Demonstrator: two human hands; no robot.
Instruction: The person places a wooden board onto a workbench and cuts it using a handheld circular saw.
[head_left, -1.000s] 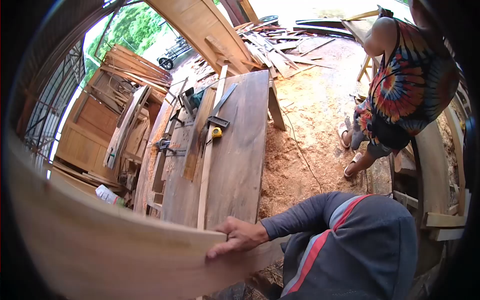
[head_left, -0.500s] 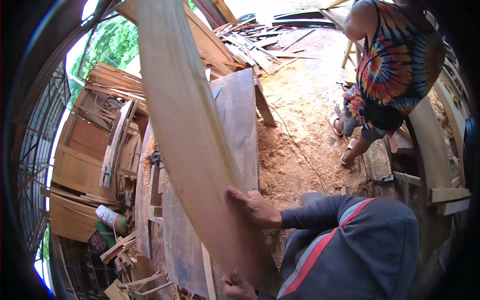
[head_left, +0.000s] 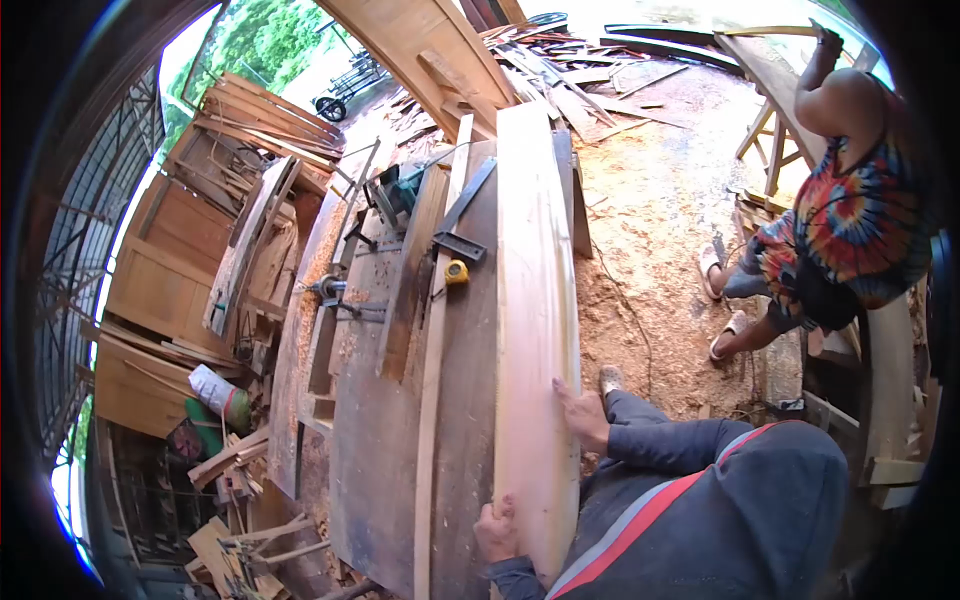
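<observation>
Both hands are on the long pale board (head_left: pixel 535 300), which runs lengthwise over the right side of the dark wooden counter (head_left: pixel 375 460), near end right by the person and far end up toward the counter's far edge. Can't really tell if it's fully flat on there or sitting a hair above. The right hand (head_left: pixel 583 417) has its grip clamped on the board's right edge, one digit up on the top face, and whatever's under the edge is hidden. The left hand (head_left: pixel 497 530) is lower down on the opposite edge, grip closed over it with the fingers curled. Just left of the board there's a metal square (head_left: pixel 464 215) lying at an angle, and a yellow tape measure (head_left: pixel 457 271) near its dark stock. A skinny pale strip (head_left: pixel 430 400) runs nearly parallel to the board, with a shorter brown plank (head_left: pixel 410 285) beside it. Past that you've got a teal power tool (head_left: pixel 409 185) and some clamp-looking hardware (head_left: pixel 328 288), too small to make out properly. Floor's (head_left: pixel 640 300) covered in shavings, a cord (head_left: pixel 632 300) snaking across it. Over on the right another person in a tie-dye top (head_left: pixel 850 230) stands well apart, one arm raised, and there's a messy scrap pile (head_left: pixel 570 85) beyond the counter.
</observation>
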